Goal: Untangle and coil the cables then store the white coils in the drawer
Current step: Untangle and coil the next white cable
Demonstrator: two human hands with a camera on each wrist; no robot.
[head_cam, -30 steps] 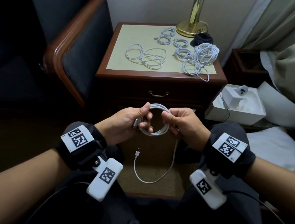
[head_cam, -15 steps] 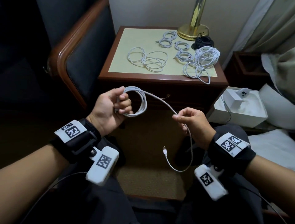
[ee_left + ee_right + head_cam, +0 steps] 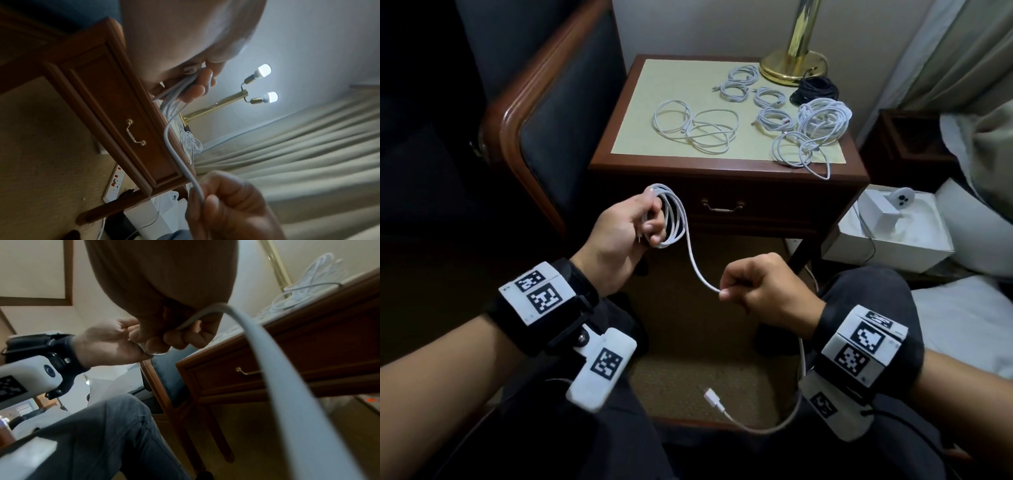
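My left hand (image 3: pixel 635 224) grips a small coil of white cable (image 3: pixel 671 216) in front of the nightstand. From the coil a free strand (image 3: pixel 700 270) runs down to my right hand (image 3: pixel 751 289), which pinches it between thumb and fingers. Below that hand the strand hangs in a loop, and its white plug (image 3: pixel 714 401) dangles above the carpet. The drawer (image 3: pixel 722 212) with its brass handle (image 3: pixel 722 205) is shut. On the nightstand top (image 3: pixel 640 102) lie several white cables: a loose pair (image 3: pixel 695 126), small coils (image 3: pixel 739 82) and a tangled heap (image 3: pixel 811 133).
A black cable coil (image 3: pixel 815 90) lies beside the brass lamp base (image 3: pixel 792 65). A dark padded chair (image 3: pixel 558 113) stands left of the nightstand. An open white box (image 3: pixel 887 229) sits on the floor at the right, beside a bed. A power strip (image 3: pixel 114 181) lies under the nightstand.
My hands have drawn apart: the left carried the coil up and left, the right slid down the strand and now sits lower. The hanging plug has dropped lower.
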